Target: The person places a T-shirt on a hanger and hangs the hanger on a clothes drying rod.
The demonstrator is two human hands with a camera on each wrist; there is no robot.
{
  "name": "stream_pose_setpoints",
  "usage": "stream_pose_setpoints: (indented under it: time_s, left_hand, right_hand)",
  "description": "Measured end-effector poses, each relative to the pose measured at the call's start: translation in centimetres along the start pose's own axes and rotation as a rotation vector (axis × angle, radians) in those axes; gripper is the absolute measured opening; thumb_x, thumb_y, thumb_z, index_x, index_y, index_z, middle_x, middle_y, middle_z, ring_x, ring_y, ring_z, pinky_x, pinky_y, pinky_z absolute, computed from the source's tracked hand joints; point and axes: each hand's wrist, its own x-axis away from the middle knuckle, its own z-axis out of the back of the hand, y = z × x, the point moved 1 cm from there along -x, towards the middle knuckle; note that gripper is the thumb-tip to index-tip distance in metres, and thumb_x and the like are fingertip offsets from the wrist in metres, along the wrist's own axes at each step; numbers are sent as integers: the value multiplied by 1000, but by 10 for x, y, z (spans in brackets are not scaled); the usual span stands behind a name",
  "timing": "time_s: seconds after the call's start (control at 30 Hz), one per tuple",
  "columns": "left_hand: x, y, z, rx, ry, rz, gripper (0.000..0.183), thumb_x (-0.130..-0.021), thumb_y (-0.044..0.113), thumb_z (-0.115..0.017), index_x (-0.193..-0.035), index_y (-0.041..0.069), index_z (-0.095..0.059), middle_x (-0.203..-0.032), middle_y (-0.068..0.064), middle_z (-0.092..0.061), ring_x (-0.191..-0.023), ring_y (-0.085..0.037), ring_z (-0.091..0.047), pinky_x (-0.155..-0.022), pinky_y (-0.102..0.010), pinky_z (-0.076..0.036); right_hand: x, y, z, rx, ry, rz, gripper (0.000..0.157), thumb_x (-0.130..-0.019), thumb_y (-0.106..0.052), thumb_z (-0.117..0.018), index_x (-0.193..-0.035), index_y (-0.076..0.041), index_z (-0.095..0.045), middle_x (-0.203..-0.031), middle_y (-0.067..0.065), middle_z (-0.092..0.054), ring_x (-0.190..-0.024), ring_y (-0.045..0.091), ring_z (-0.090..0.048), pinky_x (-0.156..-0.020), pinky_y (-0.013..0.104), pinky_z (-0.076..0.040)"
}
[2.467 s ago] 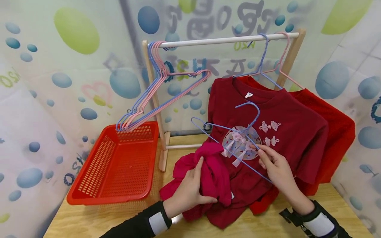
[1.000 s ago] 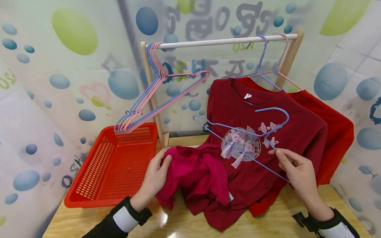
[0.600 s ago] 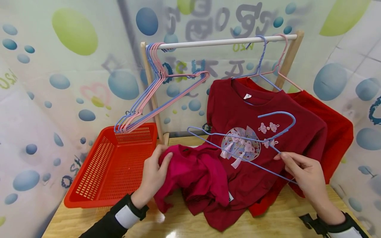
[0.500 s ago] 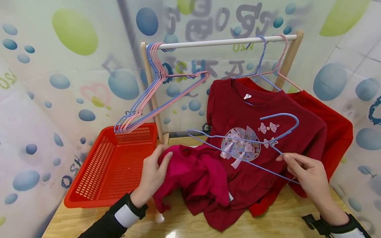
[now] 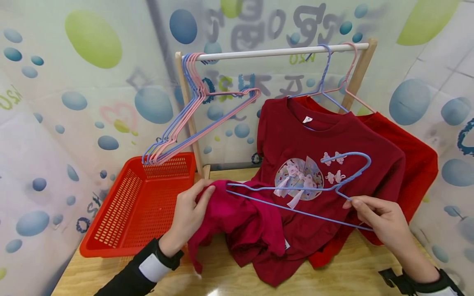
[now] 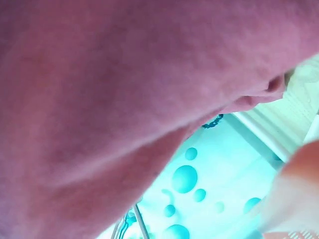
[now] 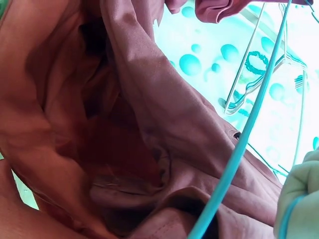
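My left hand (image 5: 190,213) pinches the upper left edge of a crumpled magenta garment (image 5: 240,216), whose lower part lies on the table. My right hand (image 5: 383,218) grips a blue hanger (image 5: 318,189) by its right shoulder, hook up. The hanger's left end overlaps the garment's upper edge, just right of the left fingers. In the left wrist view, cloth (image 6: 124,89) fills most of the picture, with a blurred hand (image 6: 294,194) at lower right. In the right wrist view the hanger bar (image 7: 244,134) crosses in front of a gap in dark red cloth (image 7: 164,84).
A maroon shirt (image 5: 370,135) and a red garment (image 5: 418,160) hang at the right of the rack (image 5: 255,53). Several blue and pink hangers (image 5: 200,94) hang at its left. A red basket (image 5: 87,246) stands left on the wooden table (image 5: 229,279).
The left hand has moved left, lifting the garment's edge. The right hand has moved right and lower, and the hanger has tilted until its left end dropped to the garment's upper edge.
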Motion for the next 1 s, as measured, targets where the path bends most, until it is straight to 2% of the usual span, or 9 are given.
stream_pose_setpoints:
  time_s: [0.17, 0.3, 0.37, 0.43, 0.53, 0.67, 0.83, 1.0]
  left_hand:
    - [-3, 11, 1, -11, 4, -22, 10, -92, 7, -62, -99, 7, -69, -87, 3, -68, -73, -8, -59, -64, -25, -49]
    - [-9, 33, 5, -44, -12, -49, 8, -88, -3, -63, -94, 0, -68, -85, -4, -68, -74, -12, -61, -68, -29, -51]
    - [-9, 32, 6, -53, -22, -76, 9, -87, -4, -65, -94, -1, -68, -86, -7, -68, -77, -13, -62, -69, -30, -52]
    - [-8, 24, 6, -46, -29, -104, 10, -86, -1, -67, -95, 2, -69, -87, -4, -68, -78, -12, -62, -70, -29, -52]
    - [-6, 10, 6, -34, -58, -152, 10, -87, 7, -69, -97, 7, -70, -83, 3, -63, -72, -8, -54, -61, -22, -46]
    - [-7, 10, 8, -24, -128, -194, 9, -88, 13, -69, -96, 10, -71, -79, 6, -53, -67, -6, -44, -55, -20, -35]
    - [-7, 12, 8, -10, -178, -245, 7, -86, 11, -70, -93, 11, -72, -80, 7, -49, -69, -4, -44, -55, -19, -34]
    - [-7, 13, 7, 9, -194, -274, 8, -85, 10, -72, -92, 12, -72, -80, 7, -48, -69, -3, -43, -56, -18, -33]
  right_hand:
    - [-1, 3, 1, -53, -30, 31, 31, -91, 18, -45, -94, -1, -69, -57, 3, -38, -48, 15, -26, -42, 29, -23]
    - [-1, 5, 2, -86, -60, 62, 31, -90, 20, -44, -94, 1, -68, -57, 4, -39, -48, 15, -26, -43, 29, -23]
    - [-2, 5, 3, -87, -77, 66, 32, -90, 21, -44, -95, 1, -68, -57, 4, -38, -48, 15, -26, -43, 29, -24]
    - [-2, 6, 4, -98, -102, 72, 32, -90, 21, -43, -96, 1, -68, -57, 3, -37, -48, 14, -26, -43, 29, -24]
    - [-2, 8, 5, -100, -135, 74, 34, -90, 21, -43, -97, -1, -69, -58, 3, -36, -48, 14, -25, -43, 29, -24]
    - [-2, 11, 5, -122, -142, 72, 36, -90, 21, -44, -96, -3, -70, -58, 2, -37, -48, 14, -25, -42, 28, -23]
    - [-1, 16, 2, -140, -135, 67, 38, -89, 22, -45, -96, -4, -71, -58, 2, -37, -47, 14, -24, -41, 28, -22]
    - [-3, 16, -1, -153, -182, 95, 37, -89, 22, -44, -96, -3, -69, -56, 3, -33, -47, 14, -23, -40, 28, -21]
